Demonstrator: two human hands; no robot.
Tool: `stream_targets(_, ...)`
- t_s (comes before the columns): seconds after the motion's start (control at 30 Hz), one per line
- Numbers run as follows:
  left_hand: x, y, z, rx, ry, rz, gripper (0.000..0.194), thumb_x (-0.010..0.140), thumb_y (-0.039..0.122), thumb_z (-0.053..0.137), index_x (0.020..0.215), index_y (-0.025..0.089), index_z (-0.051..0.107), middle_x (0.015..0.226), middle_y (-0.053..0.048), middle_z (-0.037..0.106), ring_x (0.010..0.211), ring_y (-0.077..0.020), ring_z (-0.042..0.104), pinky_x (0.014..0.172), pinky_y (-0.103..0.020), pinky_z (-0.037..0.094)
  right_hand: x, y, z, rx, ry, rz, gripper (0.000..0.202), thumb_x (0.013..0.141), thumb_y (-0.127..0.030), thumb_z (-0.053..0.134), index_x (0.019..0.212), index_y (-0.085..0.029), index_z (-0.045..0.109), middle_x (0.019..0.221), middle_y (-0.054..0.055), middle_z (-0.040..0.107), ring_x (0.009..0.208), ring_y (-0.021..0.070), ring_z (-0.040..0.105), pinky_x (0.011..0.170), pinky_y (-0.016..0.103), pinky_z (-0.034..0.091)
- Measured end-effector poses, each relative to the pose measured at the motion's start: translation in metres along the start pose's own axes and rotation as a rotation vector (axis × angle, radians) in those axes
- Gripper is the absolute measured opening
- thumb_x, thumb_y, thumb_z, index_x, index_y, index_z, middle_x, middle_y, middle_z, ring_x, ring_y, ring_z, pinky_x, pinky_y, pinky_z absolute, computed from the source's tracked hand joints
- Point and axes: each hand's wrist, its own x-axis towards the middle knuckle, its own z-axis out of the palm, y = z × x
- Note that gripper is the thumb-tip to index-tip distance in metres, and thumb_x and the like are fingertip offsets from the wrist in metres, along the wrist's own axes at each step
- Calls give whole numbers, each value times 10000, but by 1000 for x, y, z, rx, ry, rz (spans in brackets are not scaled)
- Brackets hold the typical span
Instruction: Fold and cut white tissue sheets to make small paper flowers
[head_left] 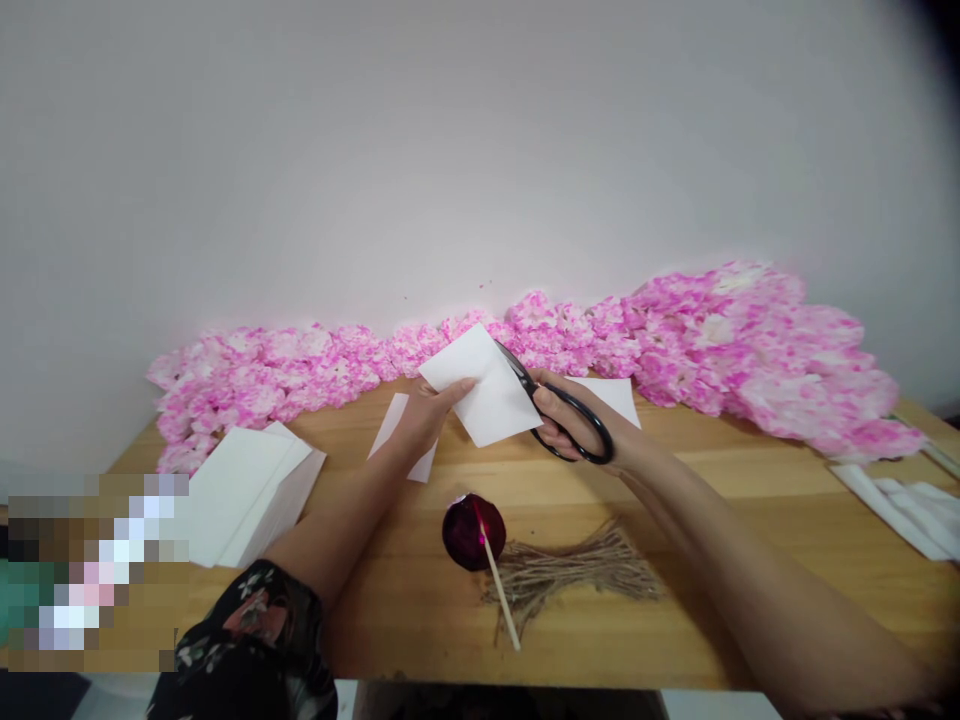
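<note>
Between thumb and fingers, my left hand grips a white sheet of paper, raised above the table and turned corner-up. My right hand is closed round the black scissors. Their blades reach to the sheet's upper right edge and lie partly behind it, so I cannot tell how far they are spread. Beneath my left wrist lies a white paper strip. Another white paper piece rests on the table behind my right hand.
Pink-and-white paper flowers line the wall. A stack of white paper stands at left. Nearer me are a cup of dark red liquid, a stick leaning in it, and a bundle of dry twigs. White folded material lies at right.
</note>
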Motion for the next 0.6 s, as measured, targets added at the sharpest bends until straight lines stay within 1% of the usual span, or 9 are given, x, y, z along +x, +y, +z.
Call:
stream_targets(0.2,-1,2,0,33,-12,10,335,677,341,826,958,172,755,1081,-90,746,994,-259,694,883,-361,537,-1,-9,5,-12,-40,15,494,890,-642,504,1125,-209,461,670,-45,439,487,71,356,395,197,270)
stream_targets(0.33,-2,0,0,42,-27,-18,354,661,344,835,964,178,758,1072,-88,750,989,-272,695,872,-378,543,0,-7,6,-14,-25,-14,490,891,-646,498,1108,-209,461,672,-43,449,486,76,383,404,203,311)
stream_targets(0.6,-4,-1,3,55,-44,-58,343,659,325,837,960,181,755,1025,-73,759,936,-264,698,808,-360,561,3,1,1,-50,-23,-87,419,912,-633,471,929,-215,465,628,-52,455,438,68,401,388,206,323)
